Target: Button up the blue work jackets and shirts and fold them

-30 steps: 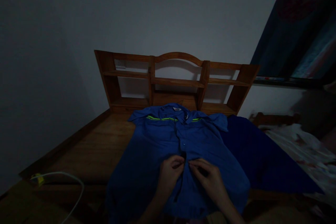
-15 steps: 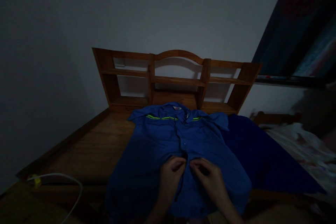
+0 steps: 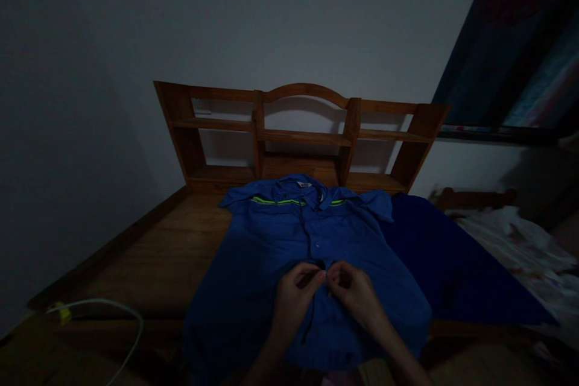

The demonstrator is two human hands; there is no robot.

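Observation:
A blue short-sleeved shirt (image 3: 262,253) with yellow-green stripes across the chest lies face up, collar away from me. Its front opening runs down the middle, and one button (image 3: 317,245) shows above my hands. My left hand (image 3: 301,283) pinches the left edge of the opening. Close beside it, my right hand (image 3: 350,285) pinches the right edge, its fingertips almost touching those of the left. Whatever small part sits between the fingertips is hidden in the dim light.
The shirt lies on a wooden board (image 3: 181,241) before a wooden shelf headboard (image 3: 303,139). A dark blue cloth (image 3: 452,265) spreads to the right, with pale bedding (image 3: 520,235) beyond. A white cable (image 3: 108,301) with a yellow piece curves at the lower left.
Both hands have drawn together at the shirt's opening and moved up slightly. The gap between their fingertips has nearly closed.

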